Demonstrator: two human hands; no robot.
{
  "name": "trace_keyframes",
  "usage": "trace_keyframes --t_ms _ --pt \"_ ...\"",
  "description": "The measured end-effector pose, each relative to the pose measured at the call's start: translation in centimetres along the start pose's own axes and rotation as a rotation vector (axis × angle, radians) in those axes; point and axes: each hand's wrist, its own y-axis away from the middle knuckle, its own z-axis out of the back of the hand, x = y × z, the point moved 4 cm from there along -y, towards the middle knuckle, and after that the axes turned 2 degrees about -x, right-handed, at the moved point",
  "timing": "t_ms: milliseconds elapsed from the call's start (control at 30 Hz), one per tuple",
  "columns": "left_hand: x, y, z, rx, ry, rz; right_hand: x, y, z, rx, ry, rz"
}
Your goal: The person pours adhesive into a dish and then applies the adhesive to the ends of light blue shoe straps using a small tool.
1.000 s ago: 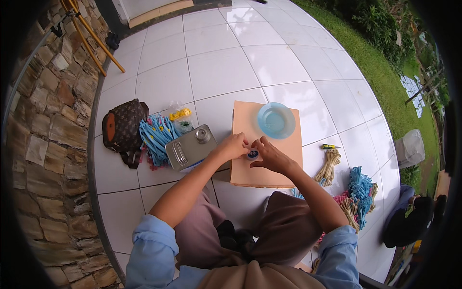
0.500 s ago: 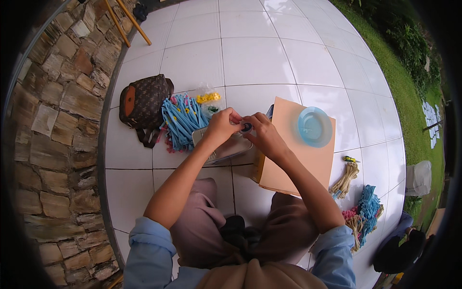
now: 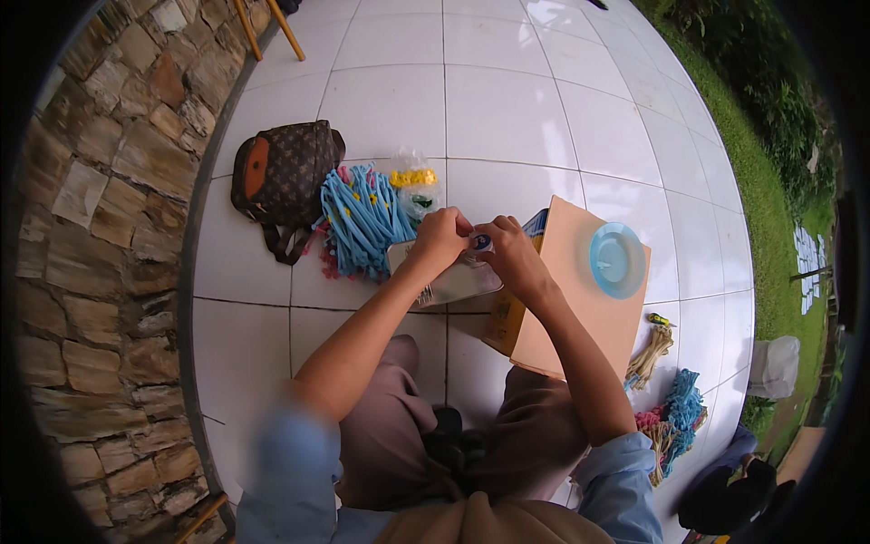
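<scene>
My left hand (image 3: 441, 239) and my right hand (image 3: 515, 256) meet over a shallow clear tray or container (image 3: 462, 287), their fingertips almost touching. Between them is a small round object (image 3: 481, 243), dark blue with a pale middle; its kind is too small to tell. The right fingers are curled around it, and the left fingertips are pinched together at its upper edge. Whatever the left pinch holds is hidden. Left of the tray lies a heap of light blue strips (image 3: 365, 218) with yellow and pink bits.
A brown patterned backpack (image 3: 283, 177) and a clear bag with yellow pieces (image 3: 414, 179) stand beyond. On my right, a cardboard-topped box (image 3: 571, 317) bears a blue bowl (image 3: 616, 261). Further right lie a cutter (image 3: 661, 320), beige cord bundles (image 3: 649, 358) and blue cords (image 3: 682, 399); another person (image 3: 739, 490) sits nearby.
The whole view has shifted, so things appear a little further right. Both hands stay together over the tray around the small round object, their fingers only slightly moved.
</scene>
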Motion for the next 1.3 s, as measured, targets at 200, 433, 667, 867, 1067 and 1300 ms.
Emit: trace_keyframes --t_ms 200,433,667,867,1067,1300 --pt "0.9 -0.3 -1.0 0.007 0.018 0.077 -0.6 0.2 -0.6 -0.046 0.045 0.000" --pt "1.8 -0.5 -1.2 -0.033 0.069 0.128 -0.5 -0.8 -1.1 0.074 0.229 0.042" --pt "0.0 2.9 1.1 -0.427 -0.501 0.208 -2.4 1.4 -2.5 -0.053 0.160 -0.008" --pt "4.6 5.5 0.9 -0.176 -0.335 0.343 -3.0 1.2 -3.8 0.034 -0.246 -0.170" --pt "5.4 7.1 0.8 -0.254 0.207 0.169 -3.5 0.0 -5.1 0.089 -0.276 -0.248" --pt "0.4 11.4 6.3 -0.177 0.174 0.335 2.2 -0.1 -2.5 0.286 -0.318 -0.344"
